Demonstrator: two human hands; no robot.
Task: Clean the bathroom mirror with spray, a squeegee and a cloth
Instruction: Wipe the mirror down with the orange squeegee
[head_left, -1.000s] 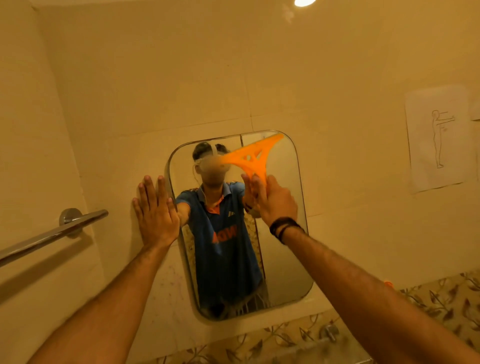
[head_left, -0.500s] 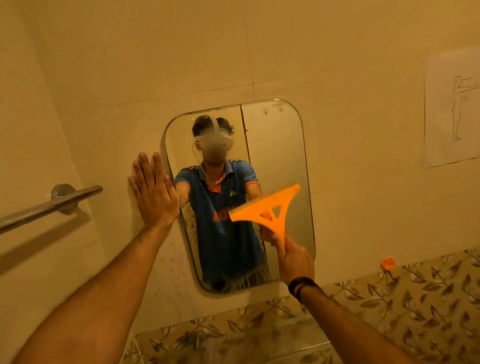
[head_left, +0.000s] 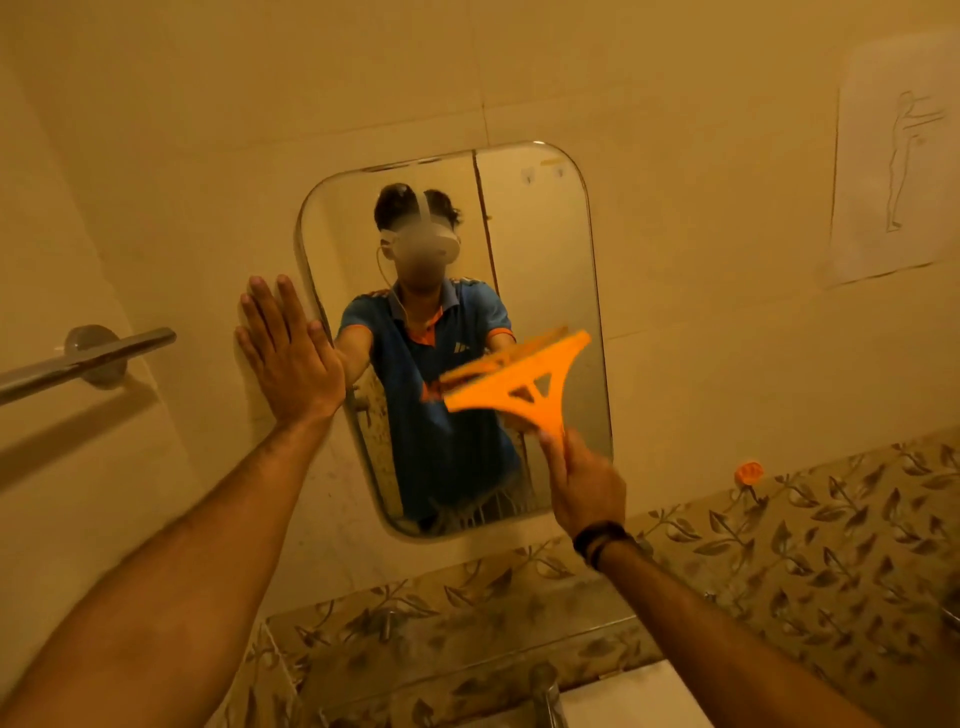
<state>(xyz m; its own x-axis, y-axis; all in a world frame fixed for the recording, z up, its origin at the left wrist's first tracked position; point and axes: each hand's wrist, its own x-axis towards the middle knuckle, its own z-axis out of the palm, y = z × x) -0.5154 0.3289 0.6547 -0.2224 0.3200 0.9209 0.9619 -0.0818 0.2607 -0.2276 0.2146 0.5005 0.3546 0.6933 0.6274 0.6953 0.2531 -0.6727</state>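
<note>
Squeegee (head_left: 511, 387) work looks midway: right hand (head_left: 584, 480) fingers clamped on its handle against the mirror (head_left: 540, 249); left hand (head_left: 288, 353) fingers flat, apart; cloth unseen.

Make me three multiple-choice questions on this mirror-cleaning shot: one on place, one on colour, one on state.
1. Where is the left hand?
A. flat on the wall beside the mirror
B. on the towel bar
C. on the tap

2. What colour is the squeegee?
A. blue
B. orange
C. white

3. How is the right hand?
A. open and empty
B. closed on the squeegee handle
C. holding a cloth

Answers: 1 A, its palm lies on the wall at the mirror's left edge. 2 B, the frame is bright orange. 3 B, the fingers wrap the handle.
</note>
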